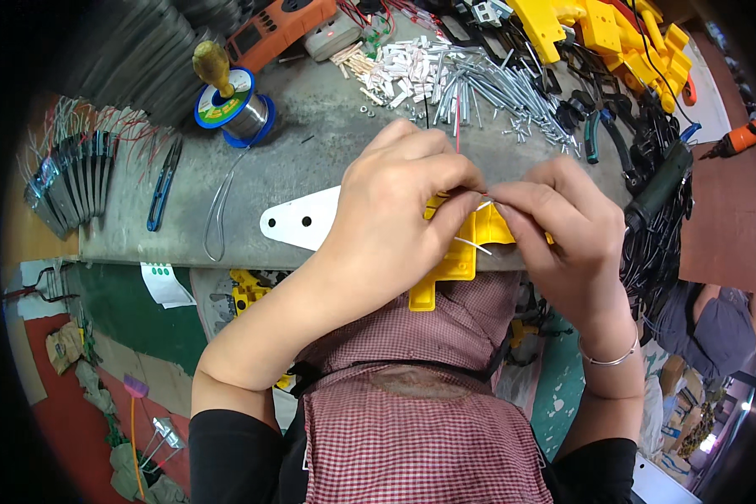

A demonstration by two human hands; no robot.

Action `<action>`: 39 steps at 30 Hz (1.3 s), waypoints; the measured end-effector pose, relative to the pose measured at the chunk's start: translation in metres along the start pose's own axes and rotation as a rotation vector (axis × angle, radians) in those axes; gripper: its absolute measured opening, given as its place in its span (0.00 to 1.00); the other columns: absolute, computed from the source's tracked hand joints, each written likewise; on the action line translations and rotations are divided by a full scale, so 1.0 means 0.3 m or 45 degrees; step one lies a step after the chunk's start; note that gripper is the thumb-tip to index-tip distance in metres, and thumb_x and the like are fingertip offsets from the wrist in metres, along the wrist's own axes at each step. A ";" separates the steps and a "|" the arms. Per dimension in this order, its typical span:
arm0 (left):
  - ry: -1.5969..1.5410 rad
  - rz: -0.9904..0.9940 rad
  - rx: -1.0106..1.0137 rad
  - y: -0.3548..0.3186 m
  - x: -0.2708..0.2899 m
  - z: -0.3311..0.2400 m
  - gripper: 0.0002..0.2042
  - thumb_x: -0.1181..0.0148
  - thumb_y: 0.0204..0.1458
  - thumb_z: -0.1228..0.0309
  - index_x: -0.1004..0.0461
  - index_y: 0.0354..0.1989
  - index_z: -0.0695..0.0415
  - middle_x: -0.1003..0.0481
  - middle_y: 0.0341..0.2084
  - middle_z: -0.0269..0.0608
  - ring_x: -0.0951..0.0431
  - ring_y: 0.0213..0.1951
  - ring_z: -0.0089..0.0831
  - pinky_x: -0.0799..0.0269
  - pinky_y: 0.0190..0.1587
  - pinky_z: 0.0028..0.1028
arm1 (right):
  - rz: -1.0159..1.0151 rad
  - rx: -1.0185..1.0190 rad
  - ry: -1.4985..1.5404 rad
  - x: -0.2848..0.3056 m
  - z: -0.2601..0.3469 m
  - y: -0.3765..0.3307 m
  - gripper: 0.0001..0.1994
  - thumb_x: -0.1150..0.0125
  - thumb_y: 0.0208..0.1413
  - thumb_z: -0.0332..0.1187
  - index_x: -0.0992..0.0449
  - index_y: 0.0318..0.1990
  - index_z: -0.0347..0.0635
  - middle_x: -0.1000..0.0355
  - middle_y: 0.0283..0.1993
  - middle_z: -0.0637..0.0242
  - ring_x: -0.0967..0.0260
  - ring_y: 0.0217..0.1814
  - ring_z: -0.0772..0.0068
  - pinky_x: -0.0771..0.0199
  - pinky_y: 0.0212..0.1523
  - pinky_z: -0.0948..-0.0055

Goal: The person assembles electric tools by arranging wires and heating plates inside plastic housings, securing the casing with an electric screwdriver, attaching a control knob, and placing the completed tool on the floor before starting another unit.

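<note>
My left hand (407, 189) is closed in a pinch over the table's front edge, and my right hand (571, 227) pinches close beside it. Their fingertips nearly meet on a thin wire, its ends mostly hidden by the fingers. Below them lies a yellow plastic housing (458, 265), partly covered by my left hand and jutting over the edge. A short white wire (476, 246) sticks out above the housing. Behind my left hand rises a thin red wire (458, 126). A white tapered plate with dark holes (290, 222) reaches out from under my left wrist.
A solder spool (248, 118) and a blue cutter knife (164, 186) lie left. At the back are white sleeve pieces (407, 71), long screws (496, 88) and an orange meter (281, 32). Pliers (605, 139), yellow housings (609, 34) and black cables (659, 252) crowd the right.
</note>
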State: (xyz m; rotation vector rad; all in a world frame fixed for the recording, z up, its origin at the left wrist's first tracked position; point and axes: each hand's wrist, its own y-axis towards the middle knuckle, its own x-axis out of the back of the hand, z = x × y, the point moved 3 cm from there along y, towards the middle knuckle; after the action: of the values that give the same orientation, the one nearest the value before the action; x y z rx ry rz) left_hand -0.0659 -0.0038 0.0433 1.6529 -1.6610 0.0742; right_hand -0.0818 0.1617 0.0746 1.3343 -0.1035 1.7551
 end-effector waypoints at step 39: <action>0.150 0.159 -0.166 0.004 0.016 -0.018 0.05 0.37 0.45 0.81 0.23 0.31 0.65 0.26 0.25 0.44 0.29 0.30 0.42 0.33 0.38 0.36 | 0.322 -0.822 1.366 -0.097 -0.082 -0.046 0.10 0.52 0.60 0.33 0.30 0.34 0.34 0.27 0.21 0.59 0.30 0.16 0.70 0.32 0.17 0.71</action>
State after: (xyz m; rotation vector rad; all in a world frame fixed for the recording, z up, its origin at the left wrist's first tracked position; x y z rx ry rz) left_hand -0.0636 -0.0047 0.0501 1.4206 -1.6429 0.1206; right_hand -0.0899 0.1659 0.0352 -0.1549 -0.2107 2.1668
